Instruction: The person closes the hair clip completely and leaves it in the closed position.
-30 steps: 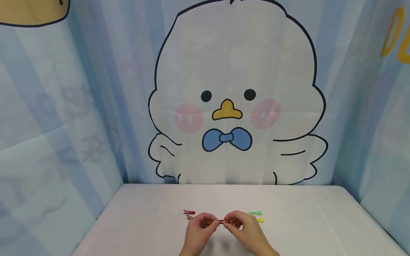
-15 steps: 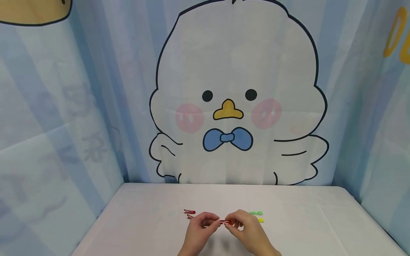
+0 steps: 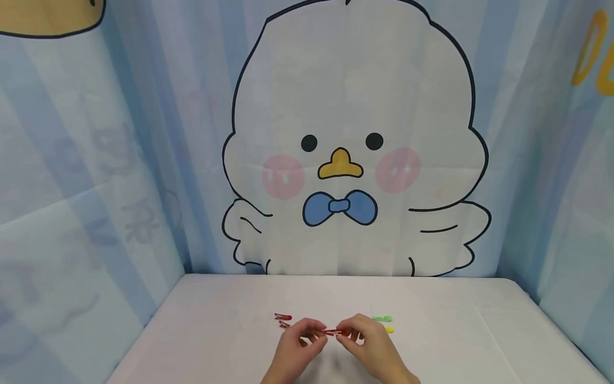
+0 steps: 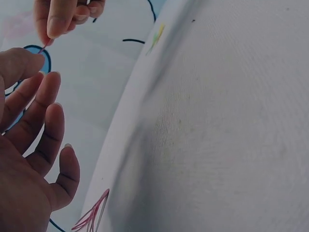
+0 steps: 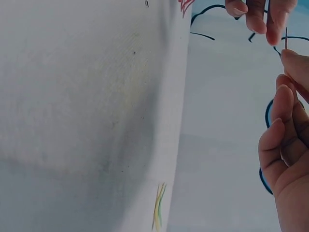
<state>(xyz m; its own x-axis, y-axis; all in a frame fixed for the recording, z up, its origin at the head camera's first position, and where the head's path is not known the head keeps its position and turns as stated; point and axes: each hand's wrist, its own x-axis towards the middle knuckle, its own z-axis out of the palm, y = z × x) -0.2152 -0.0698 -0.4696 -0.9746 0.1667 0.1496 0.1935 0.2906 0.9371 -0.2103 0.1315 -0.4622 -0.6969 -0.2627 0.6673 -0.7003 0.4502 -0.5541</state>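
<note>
Two hands pinch one thin red metal snap hair clip (image 3: 332, 332) between thumb and fingertips, held just above the white cloth-covered table (image 3: 479, 341): left hand (image 3: 296, 349) on its left end, right hand (image 3: 371, 346) on its right end, remaining fingers loosely curled. Judged progress: this clip is in work; two more red clips (image 3: 283, 320) lie near the left hand, a green clip (image 3: 382, 319) and a yellow clip (image 3: 389, 330) just beyond the right hand, all untouched. Head view gives the layout; left wrist view shows the spare fingers (image 4: 43, 116) relaxed; right wrist view shows the clip edge-on (image 5: 286, 38).
</note>
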